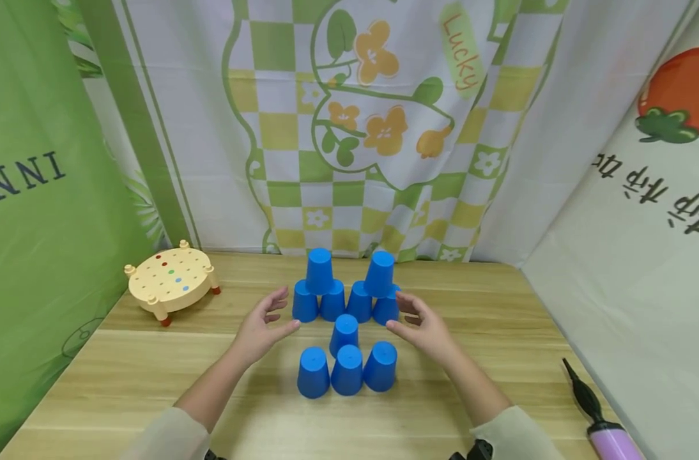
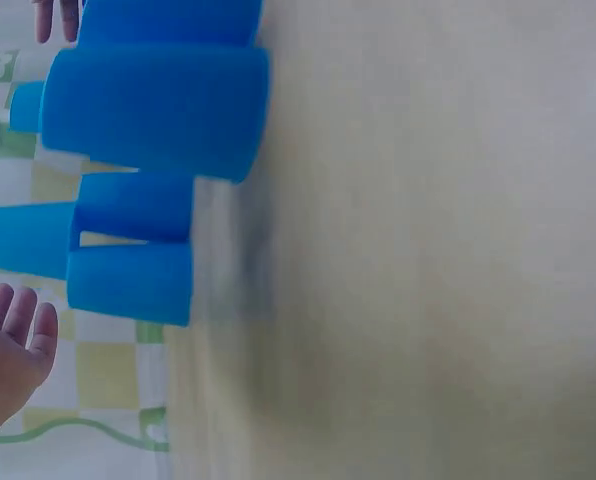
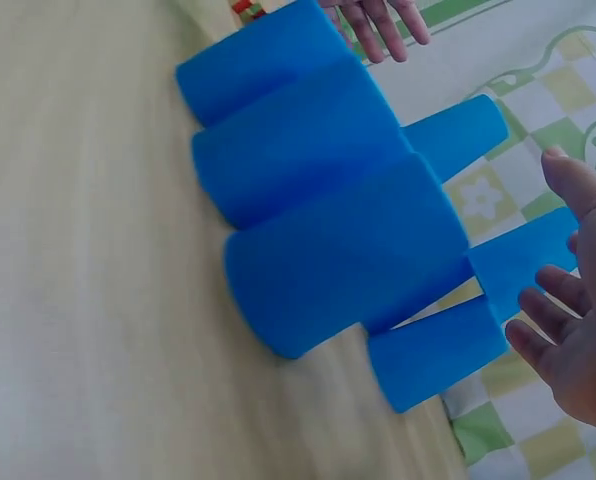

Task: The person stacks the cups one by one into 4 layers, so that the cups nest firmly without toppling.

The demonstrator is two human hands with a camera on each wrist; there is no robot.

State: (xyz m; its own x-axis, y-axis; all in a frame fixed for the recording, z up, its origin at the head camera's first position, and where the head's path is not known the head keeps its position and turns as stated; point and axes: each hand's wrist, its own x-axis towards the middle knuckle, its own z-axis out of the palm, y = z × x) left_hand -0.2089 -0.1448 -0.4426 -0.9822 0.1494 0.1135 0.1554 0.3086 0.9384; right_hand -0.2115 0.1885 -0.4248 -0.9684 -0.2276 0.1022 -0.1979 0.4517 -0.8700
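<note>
Blue upside-down cups stand on the wooden table. At the back are two small pyramids, each with one cup, the left top cup (image 1: 319,271) and the right top cup (image 1: 379,273), resting across two cups below. A single cup (image 1: 344,333) stands between them and a front row of three, whose middle cup (image 1: 347,370) overlaps it in the head view. My left hand (image 1: 264,327) hovers left of the left pyramid, fingers relaxed and holding nothing. My right hand (image 1: 423,326) is held likewise, its fingertips right by the right pyramid's outer base cup (image 1: 386,310).
On the table's left side lies a round cream pegged board (image 1: 171,278) on short legs. A pump (image 1: 599,415) with a black nozzle and lilac body is at the right edge. A patterned curtain (image 1: 355,128) hangs behind the table (image 1: 257,415).
</note>
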